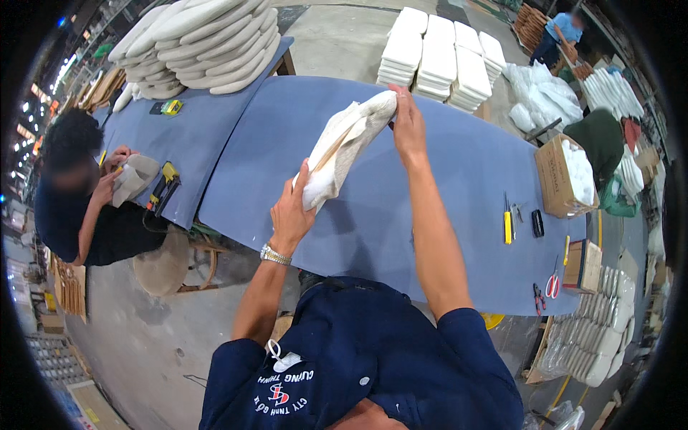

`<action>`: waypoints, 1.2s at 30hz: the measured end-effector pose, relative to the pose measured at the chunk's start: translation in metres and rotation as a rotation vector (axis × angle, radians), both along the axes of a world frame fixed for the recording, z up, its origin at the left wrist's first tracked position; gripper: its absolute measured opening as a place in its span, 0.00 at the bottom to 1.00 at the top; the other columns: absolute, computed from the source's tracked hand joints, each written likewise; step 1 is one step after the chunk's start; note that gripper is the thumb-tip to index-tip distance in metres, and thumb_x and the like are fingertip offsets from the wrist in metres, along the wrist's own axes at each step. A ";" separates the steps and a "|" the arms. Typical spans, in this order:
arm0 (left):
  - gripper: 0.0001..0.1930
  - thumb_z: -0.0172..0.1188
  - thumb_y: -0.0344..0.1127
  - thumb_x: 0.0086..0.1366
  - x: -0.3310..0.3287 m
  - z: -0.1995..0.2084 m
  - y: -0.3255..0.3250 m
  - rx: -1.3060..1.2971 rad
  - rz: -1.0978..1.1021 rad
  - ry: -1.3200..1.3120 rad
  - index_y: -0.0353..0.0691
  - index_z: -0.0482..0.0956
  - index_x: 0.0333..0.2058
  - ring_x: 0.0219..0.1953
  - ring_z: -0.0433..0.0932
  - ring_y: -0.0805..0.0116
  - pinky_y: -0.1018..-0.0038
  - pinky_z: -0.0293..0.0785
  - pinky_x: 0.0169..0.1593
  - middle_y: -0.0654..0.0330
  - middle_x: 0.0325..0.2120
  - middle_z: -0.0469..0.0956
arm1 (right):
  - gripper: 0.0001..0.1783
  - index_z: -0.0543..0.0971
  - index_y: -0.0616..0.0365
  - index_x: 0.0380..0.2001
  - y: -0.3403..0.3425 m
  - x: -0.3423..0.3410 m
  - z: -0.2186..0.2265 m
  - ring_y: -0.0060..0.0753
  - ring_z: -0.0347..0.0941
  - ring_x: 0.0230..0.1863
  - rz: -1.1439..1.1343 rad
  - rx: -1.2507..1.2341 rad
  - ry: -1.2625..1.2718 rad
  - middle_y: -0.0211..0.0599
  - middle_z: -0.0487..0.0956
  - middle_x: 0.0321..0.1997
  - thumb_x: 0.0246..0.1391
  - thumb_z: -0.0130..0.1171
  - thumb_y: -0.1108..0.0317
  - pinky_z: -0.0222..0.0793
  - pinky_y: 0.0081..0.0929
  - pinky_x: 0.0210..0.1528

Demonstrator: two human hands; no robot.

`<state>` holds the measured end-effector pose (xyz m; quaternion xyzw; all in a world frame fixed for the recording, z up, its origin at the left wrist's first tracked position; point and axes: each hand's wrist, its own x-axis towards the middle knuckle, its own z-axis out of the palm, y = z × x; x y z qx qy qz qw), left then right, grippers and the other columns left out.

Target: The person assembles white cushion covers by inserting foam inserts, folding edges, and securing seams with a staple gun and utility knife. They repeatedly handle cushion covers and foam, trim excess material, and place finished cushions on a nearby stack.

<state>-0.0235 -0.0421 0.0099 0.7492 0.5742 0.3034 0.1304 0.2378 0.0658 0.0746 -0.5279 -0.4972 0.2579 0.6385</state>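
Observation:
A cream fabric-covered pad [362,136] is held up above the blue-grey table [279,129], tilted from lower left to upper right. Loose cloth folds and a tan strip show along its side. At the lower left end, my left hand [290,218] grips it, fingers over the edge and a metal watch [275,255] on the wrist. Around its upper right end my right hand [407,125] is closed, fingers along the far side. The pad's underside is hidden.
On the table's right lie a yellow-handled screwdriver [508,223], red-handled scissors [552,285], pliers [539,298] and a cardboard box [553,179]. Cushions [208,46] are piled at the far left; white pads [437,61] stand beyond. A co-worker [72,179] sits left, near a staple gun [165,190].

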 end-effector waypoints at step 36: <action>0.20 0.59 0.27 0.63 0.160 -0.026 0.105 -0.217 -0.552 -0.128 0.36 0.79 0.54 0.55 0.80 0.47 0.60 0.75 0.59 0.48 0.54 0.80 | 0.08 0.71 0.52 0.37 -0.095 0.024 -0.174 0.12 0.65 0.27 0.121 -0.352 0.875 0.19 0.74 0.28 0.68 0.60 0.66 0.61 0.19 0.31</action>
